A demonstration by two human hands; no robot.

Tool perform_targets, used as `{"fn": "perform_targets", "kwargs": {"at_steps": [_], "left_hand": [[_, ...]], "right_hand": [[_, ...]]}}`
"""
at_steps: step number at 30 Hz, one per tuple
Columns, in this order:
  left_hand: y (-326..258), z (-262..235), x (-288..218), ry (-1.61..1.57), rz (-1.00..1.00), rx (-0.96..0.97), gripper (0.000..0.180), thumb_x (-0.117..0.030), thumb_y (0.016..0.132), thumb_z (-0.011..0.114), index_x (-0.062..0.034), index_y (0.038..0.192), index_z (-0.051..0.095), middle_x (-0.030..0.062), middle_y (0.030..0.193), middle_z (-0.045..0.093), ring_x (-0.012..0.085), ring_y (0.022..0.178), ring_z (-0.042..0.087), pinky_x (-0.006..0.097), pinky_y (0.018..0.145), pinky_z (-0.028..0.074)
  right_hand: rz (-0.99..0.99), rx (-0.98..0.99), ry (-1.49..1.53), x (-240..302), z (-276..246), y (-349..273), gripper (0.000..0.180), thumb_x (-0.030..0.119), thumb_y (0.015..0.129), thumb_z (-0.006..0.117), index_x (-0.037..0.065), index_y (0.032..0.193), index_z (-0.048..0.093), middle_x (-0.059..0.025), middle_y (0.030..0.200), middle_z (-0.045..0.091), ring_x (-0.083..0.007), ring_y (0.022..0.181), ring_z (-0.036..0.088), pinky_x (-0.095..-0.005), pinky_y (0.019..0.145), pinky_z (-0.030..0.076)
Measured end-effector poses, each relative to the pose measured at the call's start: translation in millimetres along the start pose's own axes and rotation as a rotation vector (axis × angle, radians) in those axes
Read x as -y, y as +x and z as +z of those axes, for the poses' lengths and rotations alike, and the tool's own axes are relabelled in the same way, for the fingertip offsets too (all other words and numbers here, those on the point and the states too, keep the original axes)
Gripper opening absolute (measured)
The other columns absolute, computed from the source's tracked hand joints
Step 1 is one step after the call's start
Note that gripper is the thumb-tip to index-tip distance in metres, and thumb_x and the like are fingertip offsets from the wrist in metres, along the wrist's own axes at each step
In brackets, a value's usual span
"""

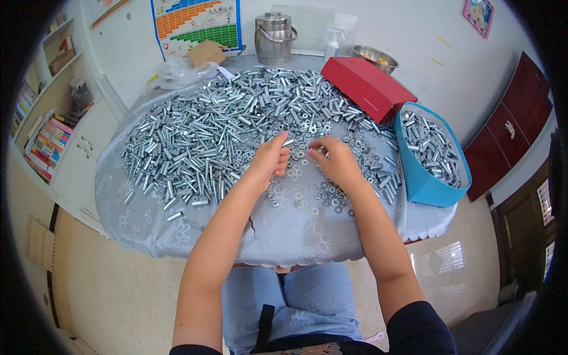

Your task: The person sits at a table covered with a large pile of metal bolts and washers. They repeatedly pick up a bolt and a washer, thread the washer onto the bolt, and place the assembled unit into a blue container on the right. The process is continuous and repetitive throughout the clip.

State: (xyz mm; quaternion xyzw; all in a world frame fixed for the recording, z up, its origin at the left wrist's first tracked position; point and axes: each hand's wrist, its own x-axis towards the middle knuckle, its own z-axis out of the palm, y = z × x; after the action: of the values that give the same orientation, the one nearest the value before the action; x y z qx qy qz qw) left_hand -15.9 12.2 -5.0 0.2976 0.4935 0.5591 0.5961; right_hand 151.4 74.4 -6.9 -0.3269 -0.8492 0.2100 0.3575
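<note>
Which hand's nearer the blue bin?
Right. The right hand is left of the blue bin, with metal tubes between; the left hand is farther left, beyond the right one.

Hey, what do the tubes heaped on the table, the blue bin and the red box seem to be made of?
The tubes look like plated or bare metal, silvery with sharp highlights. The blue bin could be fabric or soft plastic, I can't tell which: matte walls, curved rim. The red box is probably cardboard with a smooth finish, given its flat faces and crisp edges.
</note>
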Motion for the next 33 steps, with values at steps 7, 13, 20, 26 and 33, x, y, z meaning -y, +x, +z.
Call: {"fn": "perform_targets", "kwargs": {"at_steps": [7,13,20,26,33], "left_hand": [[0,0,0,0.054,0.013,0.008,0.045,-0.044,0.086,0.046,-0.0175,0.054,0.030,-0.0085,0.049,0.024,0.0055,0.040,0.021,0.023,0.039,0.019],[-1,1,1,0.121,0.016,-0.009,0.045,-0.044,0.087,0.046,-0.0169,0.055,0.031,-0.0083,0.049,0.025,0.0055,0.041,0.022,0.024,0.040,0.019],[-3,3,-2,0.116,0.042,-0.014,0.047,-0.047,0.086,0.046,-0.0186,0.054,0.028,-0.0078,0.049,0.025,0.0054,0.042,0.022,0.023,0.041,0.019],[-3,2,-2,0.120,0.046,-0.003,0.047,-0.047,0.086,0.046,-0.0186,0.054,0.028,-0.0077,0.048,0.025,0.0056,0.042,0.022,0.023,0.041,0.019],[-2,1,-1,0.080,0.091,0.038,0.046,-0.048,0.086,0.048,-0.0151,0.057,0.035,-0.0074,0.050,0.028,0.0056,0.042,0.024,0.023,0.041,0.021]], "right_hand": [[0.174,-0.090,0.570,15,0,4,0.020,0.013,0.079,0.065,0.001,0.095,0.063,-0.0028,0.079,0.064,-0.0052,0.065,0.052,-0.0200,0.056,0.042],[0.088,-0.057,0.578,12,5,4,0.021,0.012,0.079,0.065,0.002,0.097,0.063,-0.0028,0.082,0.063,-0.0053,0.066,0.052,-0.0196,0.057,0.042],[0.096,-0.010,0.618,14,3,4,0.022,0.011,0.080,0.064,0.001,0.099,0.062,-0.0044,0.085,0.063,-0.0061,0.070,0.054,-0.0201,0.060,0.043],[0.124,0.017,0.677,15,3,4,0.023,0.011,0.081,0.063,-0.001,0.101,0.061,-0.0048,0.085,0.063,-0.0070,0.068,0.055,-0.0201,0.059,0.043],[0.180,0.058,0.748,17,-1,4,0.024,0.014,0.083,0.061,-0.001,0.102,0.060,-0.0043,0.079,0.062,-0.0071,0.062,0.054,-0.0197,0.053,0.040]]}}
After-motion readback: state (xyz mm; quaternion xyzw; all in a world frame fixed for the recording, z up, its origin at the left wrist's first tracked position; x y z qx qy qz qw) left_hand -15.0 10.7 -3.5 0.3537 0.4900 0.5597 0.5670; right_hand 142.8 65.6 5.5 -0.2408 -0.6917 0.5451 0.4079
